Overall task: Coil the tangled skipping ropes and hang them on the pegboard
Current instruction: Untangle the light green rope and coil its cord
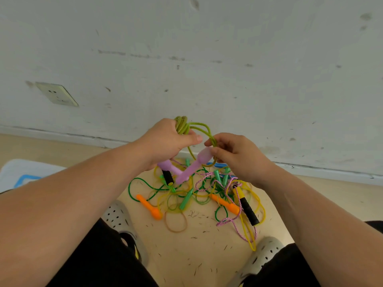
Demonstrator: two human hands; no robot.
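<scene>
— The cord?
— Glittery olive rope (182, 125), coiled; left hand (165, 142) grips it, fingers curled, above the floor tangle (199, 193); right hand (238, 157) pinches a loop beside a smooth lilac handle (193, 167); left fingertips hidden.

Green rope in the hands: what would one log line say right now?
stage: coiling | left hand: grips green rope coil | right hand: holds a loop of it | floor pile: tangled

No readable text, labels, brands or numbers anywhere.
</scene>
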